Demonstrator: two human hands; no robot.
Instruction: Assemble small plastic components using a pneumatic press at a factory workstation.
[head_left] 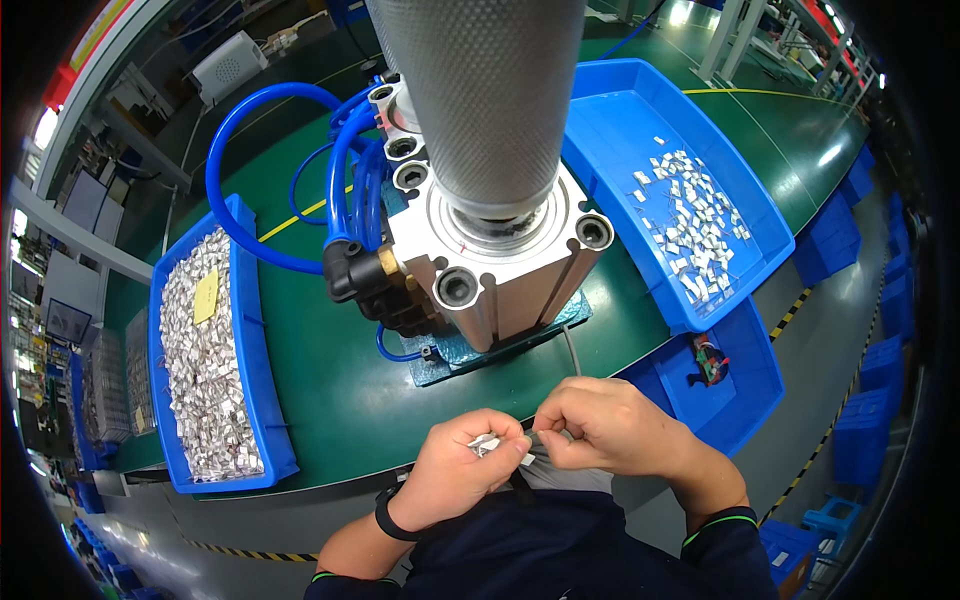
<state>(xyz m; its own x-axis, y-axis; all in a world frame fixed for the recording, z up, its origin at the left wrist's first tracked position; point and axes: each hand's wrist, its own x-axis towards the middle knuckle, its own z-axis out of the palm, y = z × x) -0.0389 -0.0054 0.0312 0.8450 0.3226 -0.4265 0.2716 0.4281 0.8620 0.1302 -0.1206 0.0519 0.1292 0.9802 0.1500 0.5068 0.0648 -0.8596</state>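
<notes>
My left hand (455, 465), with a black band on its wrist, is curled around several small white parts (485, 443). One white piece (527, 459) pokes out by its thumb. My right hand (610, 425) meets the left fingertips, thumb and forefinger pinched together. What that pinch holds is too small to make out. Both hands are over my lap, at the near edge of the green table (340, 430). Just beyond them stands a pneumatic press (520, 260) with a thick knurled metal cylinder (490, 100) on top.
At left, a blue bin (275, 420) is filled with small whitish parts and a yellow note (206, 297). A blue tray (770, 225) at right holds scattered white parts (695, 220). Below it, another blue bin (745, 400) contains a red-and-green object (711, 362). Blue air hoses (215, 170) loop left of the press.
</notes>
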